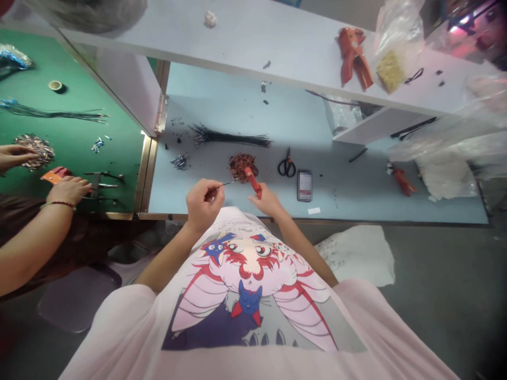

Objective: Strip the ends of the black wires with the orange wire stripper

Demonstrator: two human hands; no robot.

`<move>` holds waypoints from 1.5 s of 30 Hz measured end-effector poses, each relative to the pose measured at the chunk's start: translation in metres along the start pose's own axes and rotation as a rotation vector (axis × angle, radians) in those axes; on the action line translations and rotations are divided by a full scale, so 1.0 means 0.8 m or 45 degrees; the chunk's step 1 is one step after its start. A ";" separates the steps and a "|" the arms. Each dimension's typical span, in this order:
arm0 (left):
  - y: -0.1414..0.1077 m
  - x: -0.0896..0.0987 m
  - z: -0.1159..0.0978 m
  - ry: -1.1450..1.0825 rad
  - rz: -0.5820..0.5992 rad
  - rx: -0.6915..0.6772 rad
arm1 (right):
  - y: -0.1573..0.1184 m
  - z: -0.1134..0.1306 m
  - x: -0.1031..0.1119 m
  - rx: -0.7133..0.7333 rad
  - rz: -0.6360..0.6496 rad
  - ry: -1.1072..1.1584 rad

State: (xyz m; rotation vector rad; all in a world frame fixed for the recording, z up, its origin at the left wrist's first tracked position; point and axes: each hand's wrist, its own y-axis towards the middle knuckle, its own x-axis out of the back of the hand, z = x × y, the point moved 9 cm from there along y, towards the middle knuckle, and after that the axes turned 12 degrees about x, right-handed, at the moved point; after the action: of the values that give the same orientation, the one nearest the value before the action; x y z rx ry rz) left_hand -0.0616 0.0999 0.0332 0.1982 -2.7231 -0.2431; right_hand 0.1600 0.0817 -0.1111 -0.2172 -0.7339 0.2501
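Observation:
My left hand (pixel 204 203) pinches a thin dark wire (pixel 225 184), whose end points right, toward a red wire stripper (pixel 252 179). Around that wire stripper my right hand (pixel 267 200) is closed, and its head lies over a pile of small copper-coloured pieces (pixel 238 164). Whether the wire's tip touches the tool is too small to tell. Behind the pile stretches a bundle of dark wires (pixel 233 138). A little heap of small blue and silver parts (pixel 180 161) lies left of the pile.
Black-handled scissors (pixel 287 167) and a phone (pixel 304 185) lie to the right. Overhead, a white shelf (pixel 245 39) carries red pliers (pixel 354 58). Plastic bags (pixel 447 163) fill the right end. At a green table (pixel 85 100) on the left, a co-worker's hands (pixel 69 191) handle an orange tool.

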 end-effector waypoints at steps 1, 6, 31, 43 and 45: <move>-0.003 0.001 -0.007 0.045 -0.008 -0.091 | 0.004 -0.014 -0.007 -0.043 0.033 -0.287; -0.018 -0.001 -0.025 0.259 -0.029 -0.401 | 0.003 -0.056 -0.054 -0.105 0.199 -0.628; -0.036 -0.023 -0.030 0.330 0.056 -0.630 | -0.048 0.187 0.068 0.968 -0.403 -0.086; -0.036 -0.032 -0.027 0.335 0.175 -0.509 | -0.057 0.185 0.080 0.884 -0.572 0.002; -0.029 -0.018 -0.017 0.360 0.082 -0.457 | -0.063 0.165 0.110 0.813 -0.781 0.060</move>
State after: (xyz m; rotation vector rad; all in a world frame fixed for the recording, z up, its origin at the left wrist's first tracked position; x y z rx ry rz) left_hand -0.0410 0.0781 0.0357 0.0385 -2.3537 -0.6274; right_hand 0.1398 0.0744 0.0540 0.6025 -0.6095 -0.1140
